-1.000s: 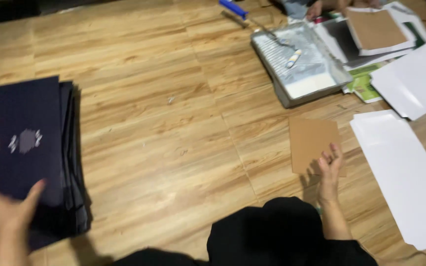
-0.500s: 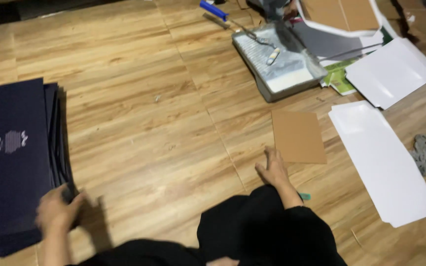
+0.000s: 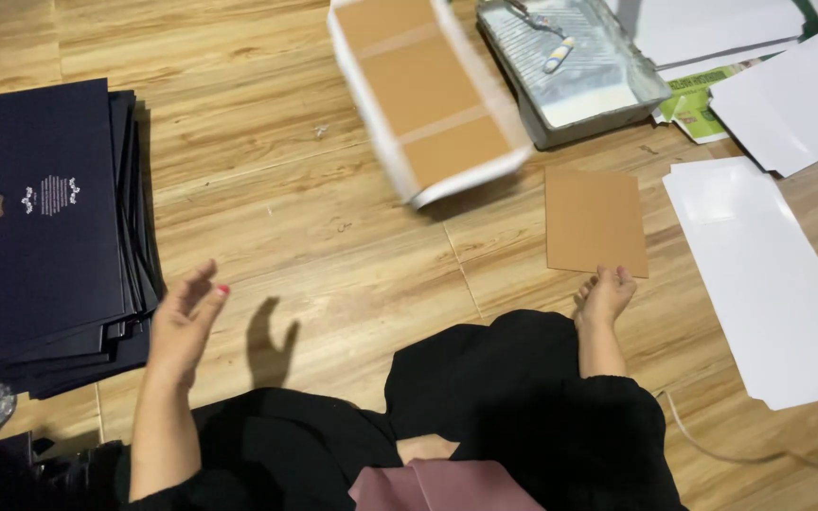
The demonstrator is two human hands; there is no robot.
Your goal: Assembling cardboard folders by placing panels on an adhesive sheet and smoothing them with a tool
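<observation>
Wooden floor fills the frame — the right hand (image 3: 604, 295), fingers loose and holding nothing, touches the brown card (image 3: 594, 220) at centre right; the left hand (image 3: 185, 325) hovers open beside the dark stack (image 3: 44, 227) at left.

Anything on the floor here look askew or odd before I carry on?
One thing: a white-edged brown box piece appears blurred and tilted above the floor, apparently in mid-air with no hand visibly holding it. The dark card stack is slightly fanned. The brown card lies flat at the right hand.

Right hand (image 3: 606, 295) touching brown card (image 3: 595, 220), left hand (image 3: 185, 325) empty, lifted
</observation>
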